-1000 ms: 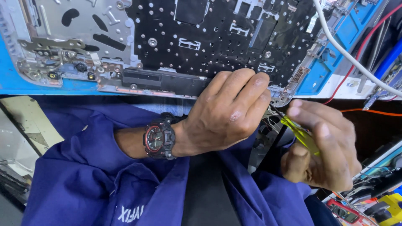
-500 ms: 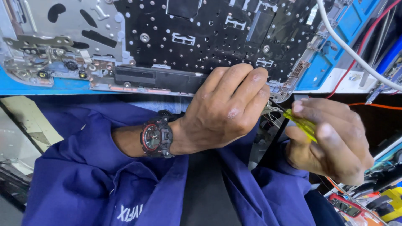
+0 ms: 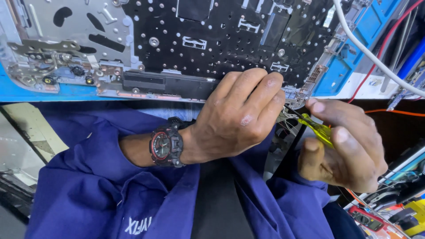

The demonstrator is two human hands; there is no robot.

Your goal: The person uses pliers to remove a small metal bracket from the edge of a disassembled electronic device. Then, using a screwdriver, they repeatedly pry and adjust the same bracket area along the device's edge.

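Note:
An opened laptop chassis [image 3: 133, 48] lies on a blue mat [image 3: 26, 90], its black perforated keyboard plate [image 3: 221, 35] facing up. My left hand [image 3: 239, 115], with a black and red watch [image 3: 166, 146] on the wrist, rests curled on the near edge of the chassis close to its right hinge corner [image 3: 294, 95]. My right hand [image 3: 345, 146] grips a small screwdriver with a clear yellow handle [image 3: 321, 130], tip pointing toward that corner just beside my left fingertips. What the left fingers pinch is hidden.
A white cable [image 3: 372, 57] and a red wire [image 3: 389, 40] cross the right side over the blue mat. An orange wire [image 3: 398, 113] runs at the right edge. Tools and a yellow object [image 3: 411, 217] sit low right. My blue sleeves fill the foreground.
The view has shifted slightly, so the chassis sits higher in the frame. Both hands keep their hold near the hinge corner, the right hand drifting a little down and right.

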